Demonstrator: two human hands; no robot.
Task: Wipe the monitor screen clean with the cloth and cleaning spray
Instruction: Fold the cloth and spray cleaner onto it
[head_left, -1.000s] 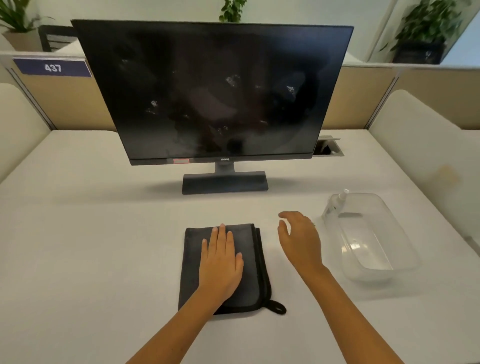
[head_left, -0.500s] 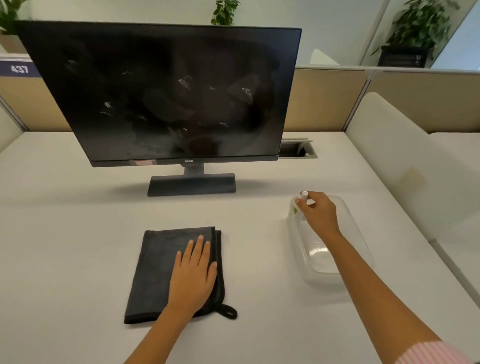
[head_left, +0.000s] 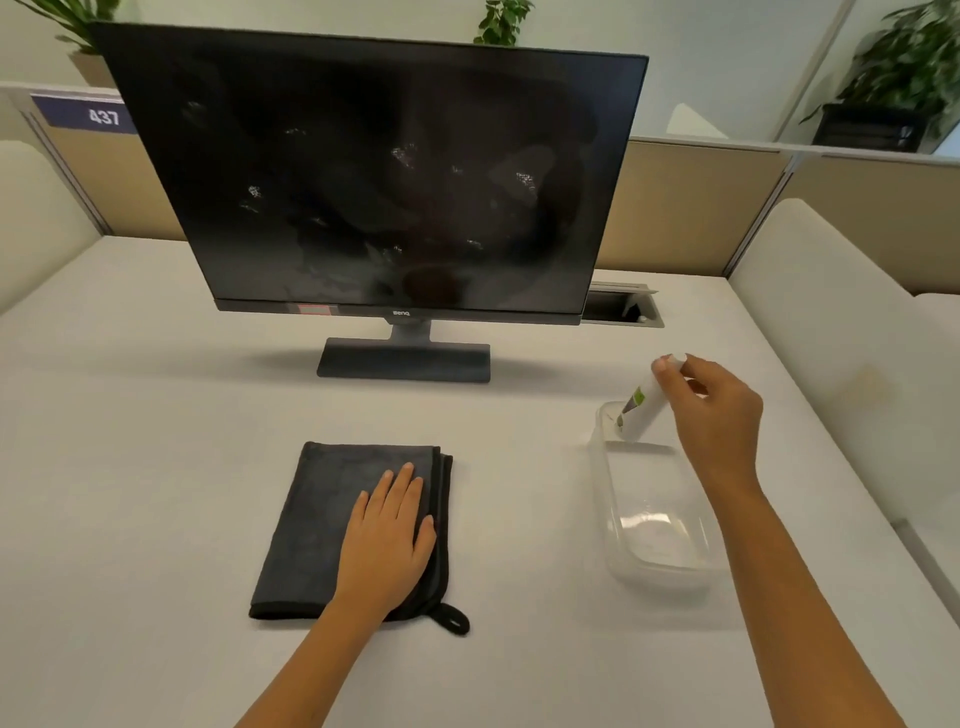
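Observation:
A black monitor (head_left: 374, 176) stands on the white desk, its dark screen marked with pale smudges. In front of it lies a folded dark grey cloth (head_left: 322, 514) with a loop at its near right corner. My left hand (head_left: 387, 540) rests flat on the cloth's right half, fingers together. My right hand (head_left: 711, 410) grips a small white spray bottle (head_left: 641, 408) with a green label near its top, tilted and lifted above the far end of a clear plastic tub (head_left: 654, 519).
A cable hatch (head_left: 621, 306) is sunk into the desk behind the monitor's right corner. Beige partition panels run along the back, one with a blue sign reading 437 (head_left: 88, 114). Pale padded seats flank the desk. Potted plants (head_left: 904, 67) stand beyond the partition.
My right hand reached from beside the cloth to the tub, closed on the spray bottle and lifted it up out of the tub. My left hand stayed flat on the cloth.

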